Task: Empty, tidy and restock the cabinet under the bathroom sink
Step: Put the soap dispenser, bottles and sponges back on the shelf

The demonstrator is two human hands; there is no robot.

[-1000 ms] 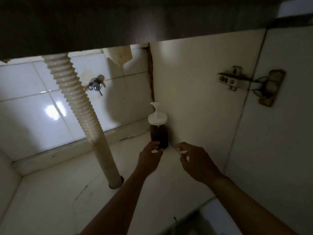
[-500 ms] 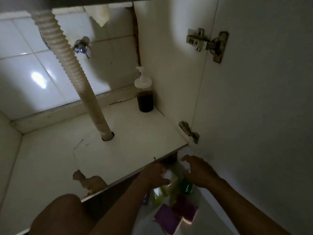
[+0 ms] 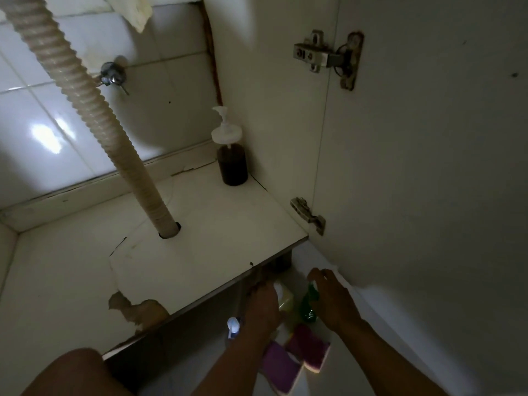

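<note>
Below the white cabinet floor (image 3: pixel 217 247), the left hand (image 3: pixel 264 305) grips a pale yellow plastic bottle (image 3: pixel 286 299); the right hand (image 3: pixel 335 299) curls over a green plastic bottle (image 3: pixel 308 310), grip unclear.

A dark pump bottle (image 3: pixel 232 158) stands upright in the back right corner of the cabinet floor (image 3: pixel 214 224), well apart from the ribbed hose (image 3: pixel 85 95) that drops into a hole. Below the floor's front edge, the left hand (image 3: pixel 264 305) grips a yellow bottle (image 3: pixel 285 298). The right hand (image 3: pixel 333 298) curls over a green bottle (image 3: pixel 308 305) just beside it, its hold unclear, with two purple sponges (image 3: pixel 310 348) near.
</note>
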